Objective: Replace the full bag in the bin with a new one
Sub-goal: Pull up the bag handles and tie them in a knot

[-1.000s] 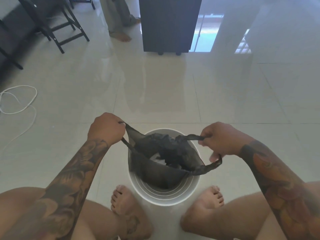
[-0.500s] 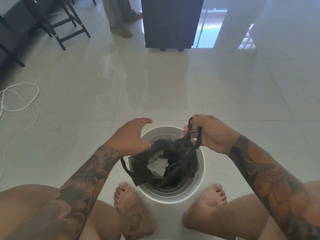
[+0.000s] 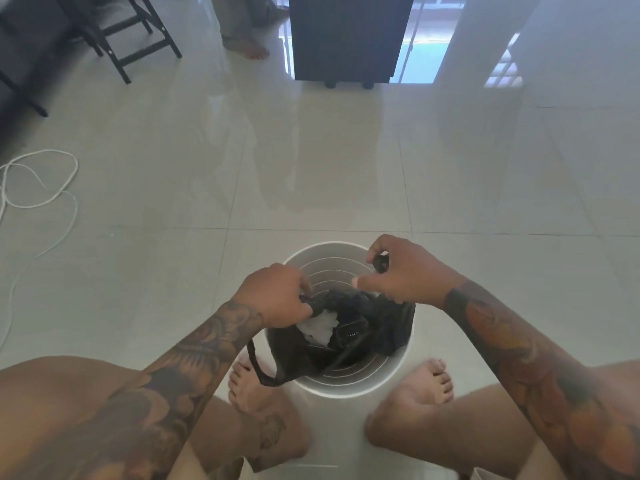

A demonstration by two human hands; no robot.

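Crouching, a person is gathering the black bag [image 3: 346,327] inside the white bin [image 3: 349,384]; left hand [image 3: 273,296] and right hand [image 3: 401,271] are each pinching a handle. Beneath them, the soft, light plastic looks best lifted by those handles.

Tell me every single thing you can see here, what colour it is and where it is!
bin: 1, white, on the floor between the person's feet
bin bag: 1, black, sitting in the bin, one handle loop hanging over the near rim
crumpled paper: 1, white, inside the bag
cord: 1, white, looped on the floor at far left
chair: 1, black, top left
cabinet: 1, dark, on small feet at top centre
other person's foot: 1, bare, by the chair
floor: pale glossy tiles
feet: 2, bare, either side of the bin
left hand: 1, grips the bag's top edge
right hand: 1, pinches a bag handle
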